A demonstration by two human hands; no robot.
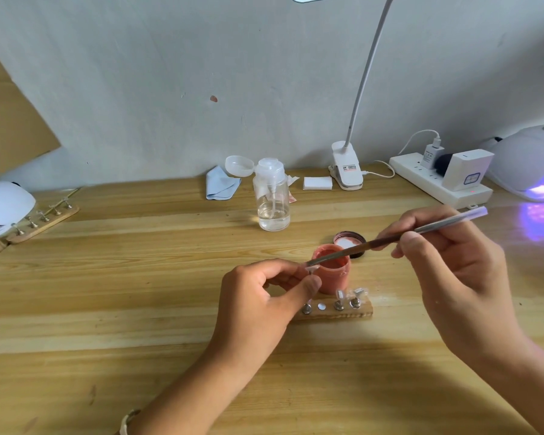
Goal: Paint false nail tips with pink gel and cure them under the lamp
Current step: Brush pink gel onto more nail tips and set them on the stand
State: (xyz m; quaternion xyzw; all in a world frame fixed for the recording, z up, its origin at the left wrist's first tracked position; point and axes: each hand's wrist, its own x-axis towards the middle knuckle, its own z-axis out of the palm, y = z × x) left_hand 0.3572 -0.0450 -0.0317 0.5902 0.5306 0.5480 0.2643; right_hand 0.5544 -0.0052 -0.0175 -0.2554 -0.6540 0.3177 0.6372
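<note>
From the head camera we saw the left hand (264,296) just left of the open pink gel jar (333,274), its thumb and forefinger pinched together on a clear nail tip (312,269), the other fingers curled beneath. We saw the right hand (446,259) to the right of the jar and above it, fingers clamped on a brush (390,241). The shaft slanted across the jar's mouth and its end met the tip. The jar's lid (349,243) lay upturned just behind the jar. A wooden stand (336,312) sat just in front of the jar and carried more clear tips on pegs. Behind the jar and to its left stood a clear pump bottle (271,199), with a blue cloth (220,186) farther left. Far right of the jar we saw the curing lamp (528,164) glowing violet onto the table (139,277), and a power strip (437,180) beside it.
</note>
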